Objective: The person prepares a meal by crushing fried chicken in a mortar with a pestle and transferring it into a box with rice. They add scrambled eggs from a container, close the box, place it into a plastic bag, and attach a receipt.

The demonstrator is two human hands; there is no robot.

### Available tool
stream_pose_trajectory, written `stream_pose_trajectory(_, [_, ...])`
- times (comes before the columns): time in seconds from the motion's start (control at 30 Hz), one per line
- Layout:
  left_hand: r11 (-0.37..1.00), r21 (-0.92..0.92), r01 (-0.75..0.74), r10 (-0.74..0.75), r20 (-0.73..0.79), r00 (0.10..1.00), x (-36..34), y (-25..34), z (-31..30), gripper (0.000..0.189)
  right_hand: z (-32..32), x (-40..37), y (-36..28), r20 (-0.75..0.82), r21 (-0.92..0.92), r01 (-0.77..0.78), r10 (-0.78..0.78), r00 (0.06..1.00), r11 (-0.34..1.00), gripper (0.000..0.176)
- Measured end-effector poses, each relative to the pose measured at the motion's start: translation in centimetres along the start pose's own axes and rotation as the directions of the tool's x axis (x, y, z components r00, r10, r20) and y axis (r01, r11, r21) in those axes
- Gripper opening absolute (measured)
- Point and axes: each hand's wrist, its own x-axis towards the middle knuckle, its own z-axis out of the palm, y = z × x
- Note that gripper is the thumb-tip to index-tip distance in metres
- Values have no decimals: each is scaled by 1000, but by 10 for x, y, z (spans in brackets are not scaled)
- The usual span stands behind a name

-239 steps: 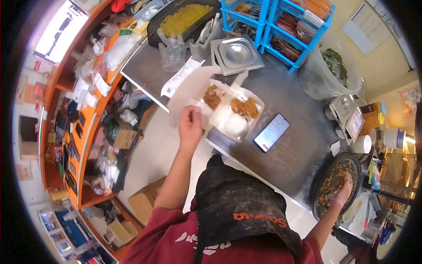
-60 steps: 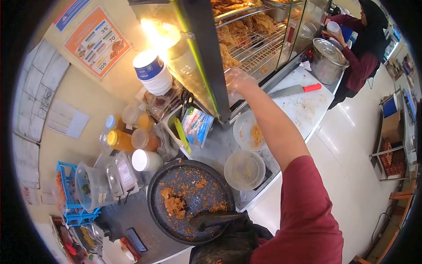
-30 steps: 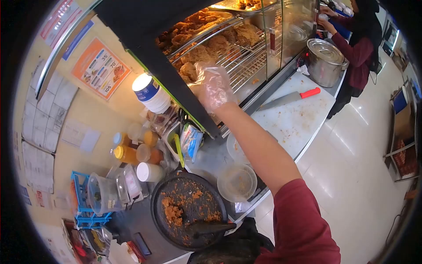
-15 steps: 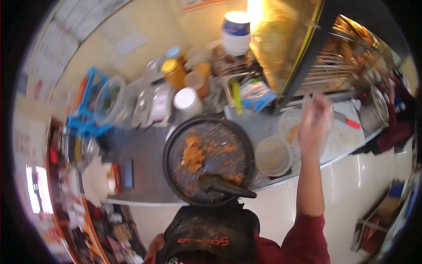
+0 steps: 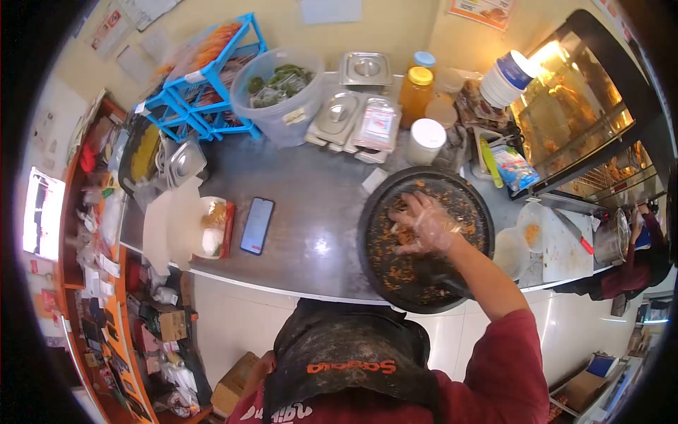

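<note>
My right hand (image 5: 432, 227), in a clear plastic glove, reaches down into a round black pan (image 5: 367, 265). Its fingers are spread and touch the orange-brown food crumbs (image 5: 459, 200) over the pan's floor. A paler bit of food shows between thumb and fingers, but no firm grip on it can be made out. The dark handle of a tool (image 5: 448, 280) lies in the pan below my wrist. Of my left arm only a bit of skin shows beside the black apron (image 5: 353, 339); the hand itself is hidden.
Left of the pan are a phone (image 5: 257, 225) and an open food box (image 5: 227, 230). Behind stand a clear tub (image 5: 277, 116), steel lids (image 5: 337, 113) and a white-lidded jar (image 5: 426, 141). On the right are a knife (image 5: 569, 227), a display case and another person (image 5: 639, 254).
The view has swung left and more of the counter shows. My right hand, before over the containers right of the pan, is now down in the pan among the food.
</note>
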Motion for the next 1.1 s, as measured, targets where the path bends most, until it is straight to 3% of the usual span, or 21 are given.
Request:
stream_pose_trajectory(0.03, [1000,-6,0,0,8,1000,13,-13,-11,50,1,7,-10,4,16,-18,18,1000,1000,77])
stream_pose_trajectory(0.13, [1000,0,-1,1,30,1000,47,-53,-52,50,5,30,-50,173,-57,-259,265,948,964,55])
stream_pose_trajectory(0.17, [1000,12,-6,6,31,1000,59,-67,-66,50,16,29,-52,40,-80,-213,216,975,974,51])
stream_pose_trajectory(0.23, [997,65,-30,29,18,999,87,-101,-96,50,49,28,-54,-176,-63,-318,303,937,946,46])
stream_pose_trajectory(0.27, [986,147,-77,77,5,997,101,-121,-109,50,59,37,-60,-244,-8,-448,433,868,894,44])
stream_pose_trajectory(0.3, [937,309,-161,171,-4,985,126,-146,-123,50,47,50,-69,-109,36,-568,569,815,822,45])
stream_pose_trajectory(0.33, [877,433,-208,237,-14,971,143,-168,-134,50,24,70,-90,129,326,-777,789,600,538,44])
stream_pose_trajectory(0.37, [851,479,-216,284,-72,956,161,-184,-146,50,43,63,-88,-24,170,-711,724,689,682,44])
stream_pose_trajectory(0.4, [917,350,-193,272,-193,943,141,-172,-175,45,74,58,-77,-224,128,-696,704,674,707,39])
stream_pose_trajectory(0.47, [965,64,-255,257,-433,864,74,-113,-238,39,74,71,-101,-316,230,-772,796,516,592,34])
stream_pose_trajectory(0.5, [945,-20,-325,269,-517,813,52,-90,-263,37,87,65,-90,-355,129,-768,752,555,627,30])
stream_pose_trajectory(0.57, [862,-156,-483,289,-632,719,19,-49,-302,38,83,71,-98,-247,228,-852,874,418,471,33])
stream_pose_trajectory(0.67, [657,-321,-682,310,-709,633,-2,-8,-341,29,86,56,-91,-253,736,-625,962,100,259,39])
stream_pose_trajectory(0.73, [564,-371,-738,307,-735,605,-38,35,-366,26,74,47,-103,-385,698,-619,918,100,360,34])
stream_pose_trajectory(0.77, [508,-395,-765,305,-748,589,-46,53,-372,25,17,80,-159,261,965,31,965,20,-262,30])
stream_pose_trajectory(0.83, [448,-376,-811,329,-774,541,-47,82,-377,18,-39,124,-229,173,958,194,965,197,-212,28])
stream_pose_trajectory(0.87, [349,-391,-852,332,-799,502,-48,99,-378,13,-48,133,-233,119,932,264,900,420,-247,29])
stream_pose_trajectory(0.9, [245,-398,-884,330,-823,462,-49,116,-377,14,-57,142,-237,58,900,307,783,619,-309,31])
stream_pose_trajectory(0.97, [277,-165,-947,416,-867,273,-46,137,-378,25,-77,179,-254,-36,837,256,419,907,-484,38])
stream_pose_trajectory(1.03, [230,-17,-973,560,-815,147,-52,150,-383,36,-99,263,-330,-45,785,167,214,976,-597,46])
stream_pose_trajectory(1.1, [236,6,-972,608,-781,143,-63,156,-373,41,-108,333,-386,48,938,-20,74,996,-346,67])
